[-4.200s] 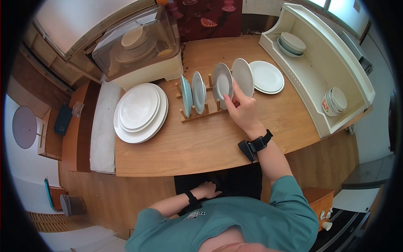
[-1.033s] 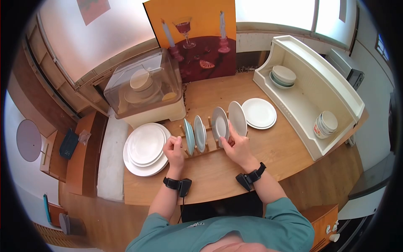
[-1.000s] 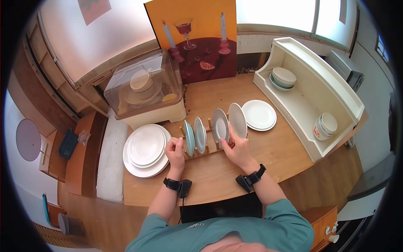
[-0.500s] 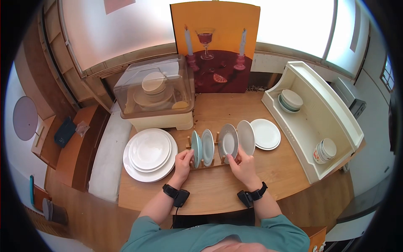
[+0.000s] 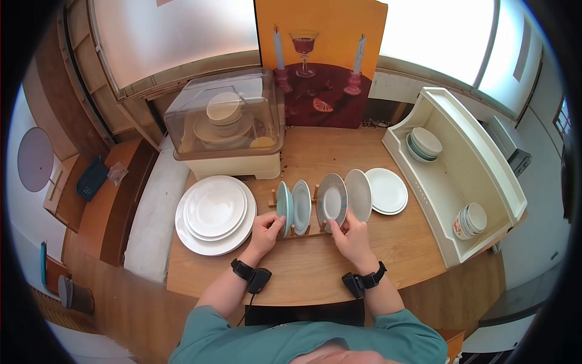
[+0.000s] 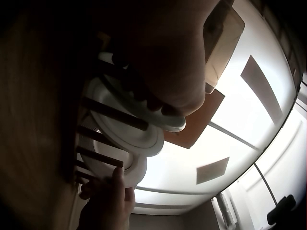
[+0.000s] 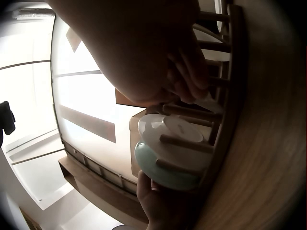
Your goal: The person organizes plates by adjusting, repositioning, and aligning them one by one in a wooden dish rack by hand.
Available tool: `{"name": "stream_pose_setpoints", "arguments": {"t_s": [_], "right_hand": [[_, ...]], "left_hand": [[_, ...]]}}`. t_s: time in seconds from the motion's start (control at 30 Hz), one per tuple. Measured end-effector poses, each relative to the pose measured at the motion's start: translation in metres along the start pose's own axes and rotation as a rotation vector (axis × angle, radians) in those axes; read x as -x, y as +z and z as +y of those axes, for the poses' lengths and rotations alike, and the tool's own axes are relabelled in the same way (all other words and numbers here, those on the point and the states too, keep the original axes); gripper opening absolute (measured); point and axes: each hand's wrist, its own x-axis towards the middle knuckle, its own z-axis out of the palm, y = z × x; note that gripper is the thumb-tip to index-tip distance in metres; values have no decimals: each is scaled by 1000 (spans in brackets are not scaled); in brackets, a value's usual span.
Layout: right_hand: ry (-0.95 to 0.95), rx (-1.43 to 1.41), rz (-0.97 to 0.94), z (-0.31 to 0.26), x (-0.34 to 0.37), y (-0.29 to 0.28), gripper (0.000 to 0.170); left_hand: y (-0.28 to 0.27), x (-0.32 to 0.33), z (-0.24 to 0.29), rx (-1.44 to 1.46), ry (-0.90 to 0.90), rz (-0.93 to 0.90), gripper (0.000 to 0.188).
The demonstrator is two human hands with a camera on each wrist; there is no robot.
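Note:
A wooden plate rack (image 7: pixel 234 72) holds several upright plates. My left hand (image 5: pixel 264 235) grips the edge of the light blue-green plate (image 5: pixel 282 203) at the rack's left end; in the left wrist view its fingers curl over that plate's rim. My right hand (image 5: pixel 353 241) pinches the lower edge of the grey ringed plate (image 5: pixel 333 202), thumb in front. Between them stands a pale blue-grey plate (image 5: pixel 301 206). A plain off-white plate (image 5: pixel 360 194) leans at the right end, just behind my right fingers. The right hand's inner fingers are in deep shadow in the right wrist view.
Large white plates (image 5: pixel 215 208) lie stacked left of the rack, and smaller white plates (image 5: pixel 388 190) lie to its right. A lidded dish box (image 5: pixel 227 130) stands behind. Along the right side runs a cream shelf (image 5: pixel 418 182) with bowls (image 5: pixel 470 219). A painting (image 5: pixel 324 67) leans at the back.
My left hand has risen from my lap, then moved from beside the blue-green plate onto its edge. My right hand stays at the ringed plate. The head view has shifted.

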Motion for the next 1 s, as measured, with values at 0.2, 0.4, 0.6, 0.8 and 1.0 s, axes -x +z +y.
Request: {"name": "stream_pose_setpoints", "arguments": {"t_s": [0.2, 0.4, 0.6, 0.8, 1.0], "right_hand": [[2, -10, -2, 3, 1, 2, 62], [2, -33, -19, 2, 0, 0, 64], [1, -69, -22, 2, 1, 2, 67], [12, -48, -47, 3, 2, -3, 67], [-9, -54, -36, 7, 2, -2, 68]], "left_hand": [[2, 0, 5, 0, 28, 9, 35], [1, -1, 2, 17, 28, 20, 34], [-1, -3, 1, -20, 67, 32, 33], [1, -1, 4, -68, 58, 38, 33], [5, 2, 2, -94, 99, 108, 32]]}}
